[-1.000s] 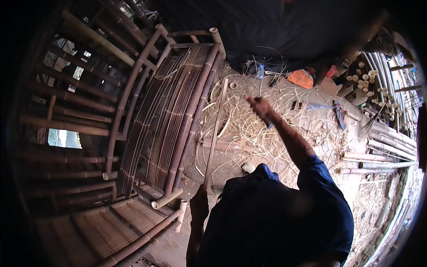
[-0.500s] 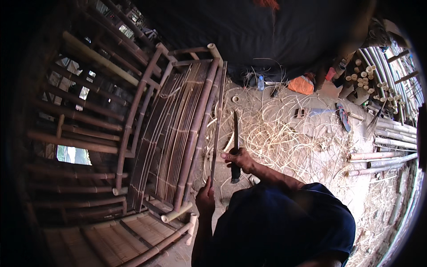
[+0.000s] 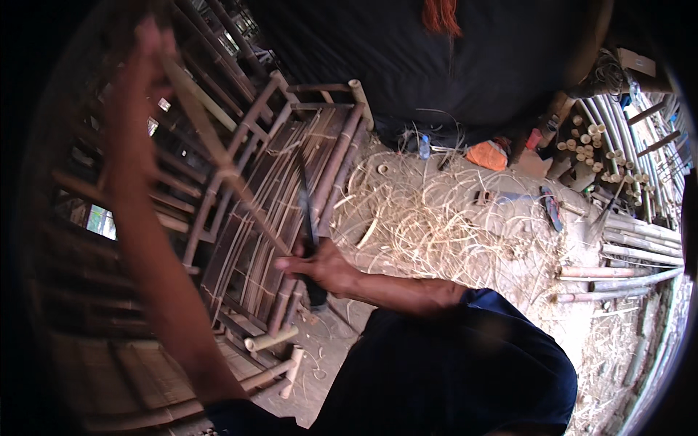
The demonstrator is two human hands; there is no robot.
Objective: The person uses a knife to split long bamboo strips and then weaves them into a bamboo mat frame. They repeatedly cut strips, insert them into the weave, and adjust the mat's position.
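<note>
Right hand (image 3: 320,265) has a closed grip on the handle of a long dark blade (image 3: 305,196), blade pointing up and away over the bamboo frame (image 3: 291,182) lying on the ground. Left hand (image 3: 149,54) is raised high at upper left, blurred, touching or holding a thin bamboo strip (image 3: 218,156) that slants down toward the right hand; grip state there can't be read. Loose bamboo shavings (image 3: 436,218) cover the floor right of the frame. Cut bamboo poles (image 3: 618,145) stacked at far right. Orange bag (image 3: 487,155) near the dark tarp (image 3: 472,65); its contents not visible.
</note>
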